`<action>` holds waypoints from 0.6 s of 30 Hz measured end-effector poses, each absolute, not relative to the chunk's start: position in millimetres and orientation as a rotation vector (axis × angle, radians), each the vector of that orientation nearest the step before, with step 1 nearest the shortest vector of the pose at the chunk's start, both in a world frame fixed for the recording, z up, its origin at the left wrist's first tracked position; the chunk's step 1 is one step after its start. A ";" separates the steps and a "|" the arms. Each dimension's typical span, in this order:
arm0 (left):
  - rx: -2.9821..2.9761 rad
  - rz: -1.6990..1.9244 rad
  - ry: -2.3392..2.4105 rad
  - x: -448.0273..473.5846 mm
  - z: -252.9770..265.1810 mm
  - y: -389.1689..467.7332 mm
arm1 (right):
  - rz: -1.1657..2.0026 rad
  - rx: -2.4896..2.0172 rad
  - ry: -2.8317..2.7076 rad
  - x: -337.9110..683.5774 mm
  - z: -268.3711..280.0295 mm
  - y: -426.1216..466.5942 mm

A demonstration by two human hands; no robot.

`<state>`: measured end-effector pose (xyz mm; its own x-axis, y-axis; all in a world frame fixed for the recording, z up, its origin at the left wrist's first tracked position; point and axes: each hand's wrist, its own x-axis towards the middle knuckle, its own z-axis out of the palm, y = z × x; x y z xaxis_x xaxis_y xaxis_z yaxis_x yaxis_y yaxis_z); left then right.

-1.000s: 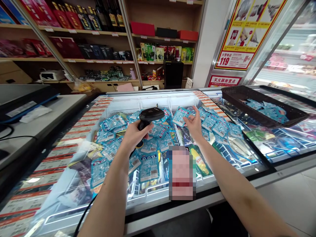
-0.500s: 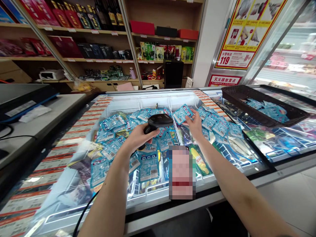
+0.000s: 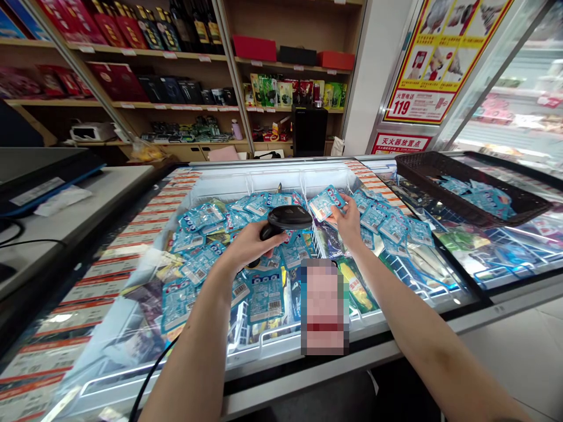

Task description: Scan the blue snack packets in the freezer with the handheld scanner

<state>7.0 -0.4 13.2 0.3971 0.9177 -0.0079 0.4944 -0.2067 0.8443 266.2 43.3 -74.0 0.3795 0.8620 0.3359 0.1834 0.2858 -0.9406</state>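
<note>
Head cam is being pointed down over an open chest freezer [image 3: 264,346], so starting closest in: a blurred-out rectangle is being shown at the near rim, and a dark cable [image 3: 147,384] is being trailed along under the left forearm. Just past that, a big heap of blue packets [image 3: 264,296] is being kept in the left compartment, barcodes facing up on a few of them.

A bit further in, a black barcode scanner [image 3: 284,218] is being gripped by the left hand [image 3: 246,246], fingers wrapped tight round the handle, with the scanner head being aimed to the right. Right beside it, a single blue packet [image 3: 324,204] is being pinched by the right hand [image 3: 349,223] between thumb and fingertips, and it's being held up just above the pile, tilted toward the scanner's nose, close to it but not touching.

Off to the right, a dark mesh tray [image 3: 422,176] with a few more blue packets in it is being rested on the closed glass lid. Way at the back, wooden shelves [image 3: 176,108] are being filled with boxes and bottles, and a red and yellow poster [image 3: 435,58] is being displayed on the wall.
</note>
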 end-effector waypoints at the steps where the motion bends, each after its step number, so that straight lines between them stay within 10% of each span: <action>1: 1.835 0.669 1.223 7.2 13.1 -0.4 | 0.603 -1.224 -1.124 266.2 -74.2 43.2; 18: 1.726 0.906 1.338 0.1 6.3 6.5 | -0.043 -1.621 -1.113 331.2 -50.5 33.8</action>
